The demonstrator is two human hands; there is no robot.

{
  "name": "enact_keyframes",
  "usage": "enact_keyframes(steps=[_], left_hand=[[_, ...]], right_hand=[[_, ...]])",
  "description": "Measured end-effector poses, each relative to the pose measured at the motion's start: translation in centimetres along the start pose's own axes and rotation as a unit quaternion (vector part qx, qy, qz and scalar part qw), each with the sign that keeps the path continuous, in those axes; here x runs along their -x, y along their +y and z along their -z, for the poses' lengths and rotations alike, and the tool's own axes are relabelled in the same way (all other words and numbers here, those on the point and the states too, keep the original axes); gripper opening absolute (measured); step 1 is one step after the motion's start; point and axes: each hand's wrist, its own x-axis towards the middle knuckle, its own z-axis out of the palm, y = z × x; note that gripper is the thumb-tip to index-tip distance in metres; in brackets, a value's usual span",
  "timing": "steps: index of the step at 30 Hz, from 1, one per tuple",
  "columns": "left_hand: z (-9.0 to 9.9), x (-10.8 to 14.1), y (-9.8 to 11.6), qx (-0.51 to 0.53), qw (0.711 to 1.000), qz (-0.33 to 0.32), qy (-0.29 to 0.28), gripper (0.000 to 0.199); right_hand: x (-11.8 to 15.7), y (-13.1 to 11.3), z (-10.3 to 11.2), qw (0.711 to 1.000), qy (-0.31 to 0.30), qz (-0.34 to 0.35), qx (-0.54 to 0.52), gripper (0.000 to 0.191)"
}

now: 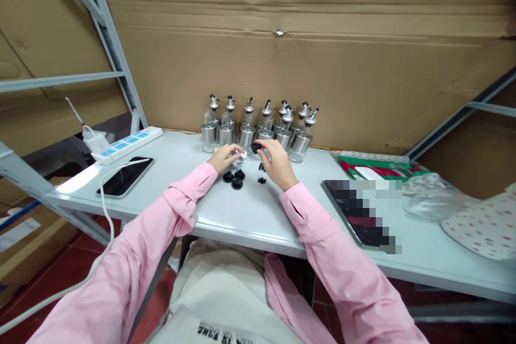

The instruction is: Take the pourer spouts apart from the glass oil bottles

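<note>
Over a white table (242, 212), the left hand (220, 159) and the right hand (279, 165) each pinch a small piece

Handling such little pieces well calls for light fingertip pressure, steady wrists and fingers kept off the edges, so that both pieces stay easy to see and turn.

Nearest the body, three round black caps (237, 184) lie close together on the table, just below the left fingertips. Beside the right hand, a few small black parts (262, 180) rest in a loose group. Above them, the left thumb and fingers are closed on a silvery piece (242, 155), and the right ones are clamped on a black piece (256, 147); the two pieces are near each other but apart. Beyond the hands, glass bottles (301, 144) with metal bands and spouts stand upright before a cardboard wall (290, 72).
</note>
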Motion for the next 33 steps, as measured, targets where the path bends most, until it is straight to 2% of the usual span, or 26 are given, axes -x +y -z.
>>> enact_keyframes(steps=[4, 9, 13, 16, 21, 28, 33], left_hand=[[-0.4, 0.2, 0.1, -0.079, 0.996, -0.023, -0.037, 0.018], [-0.7, 0.2, -0.8, -0.151, 0.986, -0.061, -0.025, 0.018], [-0.8, 0.2, -1.0, -0.171, 0.982, -0.064, -0.039, 0.019], [-0.7, 0.2, -1.0, -0.185, 0.98, -0.057, -0.037, 0.02], [-0.9, 0.2, -1.2, -0.211, 0.976, -0.026, -0.049, 0.029], [-1.2, 0.2, -1.7, -0.217, 0.974, -0.04, -0.053, 0.031], [-1.0, 0.2, -1.8, -0.197, 0.978, -0.045, -0.042, 0.028]], right_hand=[[0.1, 0.0, 0.1, 1.0, -0.007, -0.01, 0.012, 0.025], [0.1, -0.3, 0.2, 1.0, -0.012, -0.015, 0.022, 0.025], [0.1, -0.1, 0.0, 0.999, -0.023, -0.02, 0.01, 0.025], [0.3, 0.2, -0.2, 0.998, -0.069, 0.007, 0.0, 0.02], [0.8, 0.2, -0.9, 0.987, -0.157, 0.016, -0.031, 0.023], [1.2, -0.8, -2.0, 0.983, -0.165, -0.009, -0.08, 0.029], [1.4, -0.7, -2.7, 0.98, -0.181, 0.04, -0.073, 0.03]])
